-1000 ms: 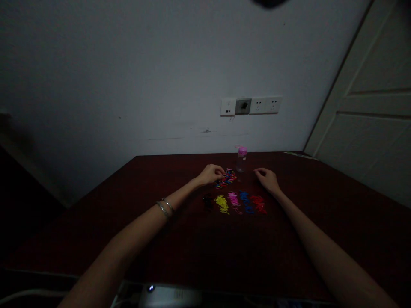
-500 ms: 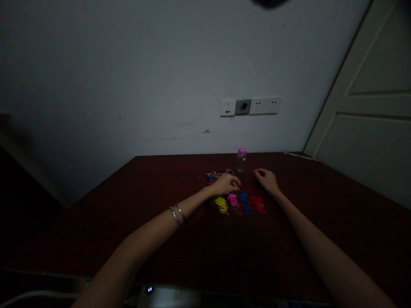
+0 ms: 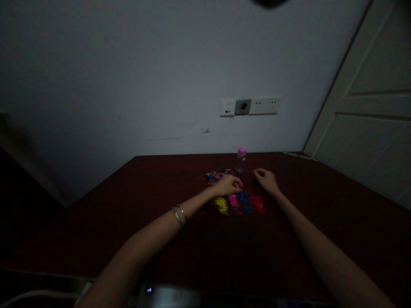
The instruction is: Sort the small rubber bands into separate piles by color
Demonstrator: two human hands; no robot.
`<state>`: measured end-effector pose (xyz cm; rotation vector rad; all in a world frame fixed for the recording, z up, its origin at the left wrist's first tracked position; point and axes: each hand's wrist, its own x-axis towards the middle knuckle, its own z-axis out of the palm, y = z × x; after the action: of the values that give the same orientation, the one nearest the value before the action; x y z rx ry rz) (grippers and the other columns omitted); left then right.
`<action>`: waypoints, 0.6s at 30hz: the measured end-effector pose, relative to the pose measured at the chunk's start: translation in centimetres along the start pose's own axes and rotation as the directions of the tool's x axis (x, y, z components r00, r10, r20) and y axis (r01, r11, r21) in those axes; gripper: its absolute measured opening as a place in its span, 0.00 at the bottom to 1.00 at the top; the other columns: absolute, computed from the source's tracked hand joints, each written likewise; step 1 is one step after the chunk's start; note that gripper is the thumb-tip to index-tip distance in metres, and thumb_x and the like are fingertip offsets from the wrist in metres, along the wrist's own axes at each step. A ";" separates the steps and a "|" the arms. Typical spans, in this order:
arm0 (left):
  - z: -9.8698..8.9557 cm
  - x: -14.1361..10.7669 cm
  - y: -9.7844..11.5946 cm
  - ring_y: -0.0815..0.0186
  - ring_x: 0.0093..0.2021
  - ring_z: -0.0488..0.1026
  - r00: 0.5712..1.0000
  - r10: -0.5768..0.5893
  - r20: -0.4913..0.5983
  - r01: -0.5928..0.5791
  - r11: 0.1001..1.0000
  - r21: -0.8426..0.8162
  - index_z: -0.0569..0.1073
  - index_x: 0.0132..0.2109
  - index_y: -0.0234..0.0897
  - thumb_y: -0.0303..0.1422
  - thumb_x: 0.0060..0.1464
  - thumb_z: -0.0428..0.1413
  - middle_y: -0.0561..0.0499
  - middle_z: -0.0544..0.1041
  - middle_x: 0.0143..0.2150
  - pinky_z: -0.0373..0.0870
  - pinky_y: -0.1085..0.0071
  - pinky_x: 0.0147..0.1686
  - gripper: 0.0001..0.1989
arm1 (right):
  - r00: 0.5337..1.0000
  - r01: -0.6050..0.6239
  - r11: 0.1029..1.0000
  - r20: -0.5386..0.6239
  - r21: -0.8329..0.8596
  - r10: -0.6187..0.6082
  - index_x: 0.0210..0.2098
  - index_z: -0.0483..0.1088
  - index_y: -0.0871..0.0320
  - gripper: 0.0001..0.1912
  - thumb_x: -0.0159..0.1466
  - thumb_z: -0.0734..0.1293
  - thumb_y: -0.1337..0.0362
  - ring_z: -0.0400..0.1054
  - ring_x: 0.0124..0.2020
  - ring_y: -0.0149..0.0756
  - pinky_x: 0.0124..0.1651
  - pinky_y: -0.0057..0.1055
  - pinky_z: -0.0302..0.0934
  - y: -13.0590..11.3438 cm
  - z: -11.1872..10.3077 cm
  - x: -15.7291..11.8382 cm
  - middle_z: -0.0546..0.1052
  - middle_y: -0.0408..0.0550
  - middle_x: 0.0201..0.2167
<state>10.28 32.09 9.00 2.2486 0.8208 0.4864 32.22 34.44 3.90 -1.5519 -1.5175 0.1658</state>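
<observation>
My left hand [image 3: 228, 185], with two silver bangles [image 3: 180, 214] on its wrist, reaches over the table with fingers bent together. Its fingertips hover at the upper end of a pile of blue rubber bands [image 3: 246, 203]; anything pinched there is too small and dark to make out. Side by side lie piles of yellow bands [image 3: 221, 205], pink bands [image 3: 234, 202] and red bands [image 3: 258, 204]. Behind the left hand is a mixed heap of coloured bands [image 3: 215, 175], partly covered by it. My right hand [image 3: 266, 180] rests beyond the red pile, thumb and fingers curled closed, nothing visible in them.
A transparent bottle [image 3: 240, 162] with a pink lid stands behind the hands. The dark red table [image 3: 180, 252] meets a wall with a row of sockets [image 3: 250, 106]. A white door [image 3: 369, 107] is at the right. Below the front edge sits a device with a lit display [image 3: 149, 290].
My left hand has shifted slightly to the right, from above the pink pile toward the top of the blue pile. My right hand stays almost still.
</observation>
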 end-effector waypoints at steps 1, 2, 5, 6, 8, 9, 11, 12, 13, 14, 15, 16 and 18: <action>0.0 0.0 0.0 0.72 0.27 0.70 1.000 -0.002 0.001 0.002 1.000 -0.004 0.73 0.37 0.28 0.27 0.44 0.56 0.49 0.75 0.28 0.63 0.78 0.26 0.10 | 1.000 -0.002 1.000 0.002 0.003 0.002 0.33 0.73 0.61 0.16 0.55 0.58 0.60 0.69 0.35 0.38 0.41 0.31 0.59 0.0 0.0 0.0 0.76 0.51 0.33; 0.0 0.0 0.1 0.72 0.27 0.70 1.000 -0.004 0.003 0.004 1.000 -0.012 0.73 0.37 0.28 0.28 0.44 0.56 0.49 0.75 0.28 0.63 0.78 0.26 0.10 | 1.000 -0.002 1.000 0.002 0.004 0.002 0.33 0.73 0.61 0.16 0.55 0.58 0.60 0.69 0.36 0.38 0.41 0.31 0.60 0.0 0.0 0.0 0.76 0.51 0.33; -0.1 0.0 0.0 0.72 0.27 0.70 1.000 -0.005 0.007 0.005 0.999 -0.037 0.73 0.37 0.29 0.28 0.43 0.56 0.49 0.75 0.28 0.63 0.78 0.26 0.11 | 1.000 0.009 1.000 0.004 -0.005 -0.009 0.33 0.73 0.62 0.16 0.55 0.58 0.60 0.69 0.36 0.39 0.42 0.32 0.59 0.0 0.0 0.0 0.76 0.51 0.34; -0.1 0.0 0.0 0.72 0.27 0.69 1.000 -0.003 0.006 0.003 0.999 -0.043 0.73 0.37 0.29 0.28 0.43 0.56 0.49 0.75 0.28 0.63 0.78 0.26 0.11 | 1.000 0.013 1.000 0.005 -0.009 -0.013 0.33 0.73 0.62 0.16 0.55 0.58 0.60 0.69 0.36 0.39 0.42 0.32 0.59 -0.1 0.0 0.0 0.76 0.51 0.34; -0.1 0.0 -0.2 0.72 0.26 0.69 1.000 0.005 0.001 -0.005 0.998 -0.059 0.73 0.36 0.28 0.28 0.43 0.56 0.49 0.74 0.27 0.63 0.78 0.26 0.10 | 1.000 0.012 1.000 0.011 -0.015 -0.012 0.33 0.73 0.61 0.16 0.55 0.58 0.60 0.69 0.35 0.39 0.41 0.32 0.60 -0.1 -0.1 0.0 0.76 0.51 0.34; 0.0 0.1 -0.3 0.73 0.25 0.69 1.000 0.009 -0.001 -0.009 0.998 -0.069 0.73 0.36 0.28 0.27 0.43 0.56 0.49 0.74 0.27 0.62 0.78 0.25 0.10 | 1.000 0.009 1.000 0.013 -0.017 -0.009 0.33 0.73 0.61 0.16 0.55 0.58 0.60 0.69 0.35 0.39 0.41 0.32 0.60 -0.2 -0.1 0.0 0.76 0.51 0.34; 0.0 0.1 -0.5 0.72 0.26 0.69 1.000 0.009 -0.006 -0.010 0.997 -0.080 0.73 0.36 0.28 0.26 0.43 0.55 0.50 0.74 0.27 0.63 0.78 0.25 0.10 | 1.000 0.006 1.000 0.011 -0.020 -0.005 0.33 0.73 0.61 0.16 0.55 0.58 0.60 0.69 0.35 0.39 0.41 0.32 0.60 -0.1 -0.1 0.0 0.76 0.51 0.34; 0.0 0.1 -0.5 0.72 0.26 0.69 1.000 0.006 -0.008 -0.006 0.997 -0.080 0.73 0.36 0.28 0.26 0.43 0.55 0.50 0.74 0.27 0.63 0.78 0.26 0.10 | 1.000 0.005 1.000 0.010 -0.021 -0.004 0.33 0.73 0.61 0.16 0.55 0.58 0.60 0.69 0.36 0.39 0.42 0.32 0.59 -0.1 -0.1 0.0 0.76 0.51 0.34; 0.0 0.1 -0.6 0.72 0.26 0.69 1.000 0.000 -0.011 -0.001 0.997 -0.076 0.73 0.36 0.28 0.26 0.43 0.55 0.49 0.74 0.27 0.63 0.78 0.26 0.10 | 1.000 0.004 1.000 0.011 -0.021 -0.003 0.33 0.73 0.61 0.16 0.55 0.58 0.60 0.69 0.36 0.39 0.42 0.33 0.59 0.0 -0.1 0.0 0.76 0.51 0.34; 0.0 0.1 -0.6 0.72 0.27 0.69 1.000 -0.008 -0.013 0.007 0.998 -0.069 0.73 0.37 0.28 0.25 0.43 0.54 0.49 0.74 0.28 0.63 0.78 0.26 0.10 | 1.000 0.003 1.000 0.013 -0.021 -0.002 0.33 0.73 0.61 0.16 0.55 0.58 0.60 0.69 0.36 0.39 0.42 0.33 0.60 0.0 -0.1 0.1 0.76 0.51 0.34; 0.0 0.1 -0.6 0.72 0.27 0.69 1.000 -0.015 -0.013 0.014 0.998 -0.063 0.73 0.37 0.28 0.25 0.43 0.54 0.49 0.74 0.28 0.63 0.78 0.27 0.11 | 1.000 0.000 1.000 0.016 -0.020 0.000 0.33 0.73 0.60 0.16 0.55 0.58 0.60 0.69 0.36 0.39 0.42 0.33 0.60 0.1 -0.1 0.1 0.76 0.51 0.34; -0.1 0.1 -0.6 0.72 0.27 0.69 1.000 -0.021 -0.011 0.020 0.998 -0.055 0.73 0.38 0.28 0.24 0.43 0.53 0.49 0.75 0.28 0.63 0.78 0.27 0.11 | 1.000 -0.003 1.000 0.019 -0.020 0.003 0.33 0.73 0.60 0.16 0.55 0.58 0.60 0.69 0.36 0.39 0.41 0.33 0.60 0.1 0.0 0.1 0.76 0.51 0.34; -0.1 0.1 -0.4 0.72 0.28 0.70 1.000 -0.021 -0.005 0.021 0.999 -0.032 0.73 0.39 0.28 0.23 0.43 0.52 0.49 0.75 0.29 0.63 0.78 0.27 0.12 | 1.000 -0.004 1.000 0.019 -0.022 0.004 0.33 0.73 0.60 0.16 0.54 0.58 0.60 0.69 0.36 0.39 0.41 0.32 0.60 0.1 0.0 0.1 0.76 0.50 0.34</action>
<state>10.09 32.45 8.78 2.2083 0.8329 0.4928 32.33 34.56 3.89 -1.5752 -1.5357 0.1668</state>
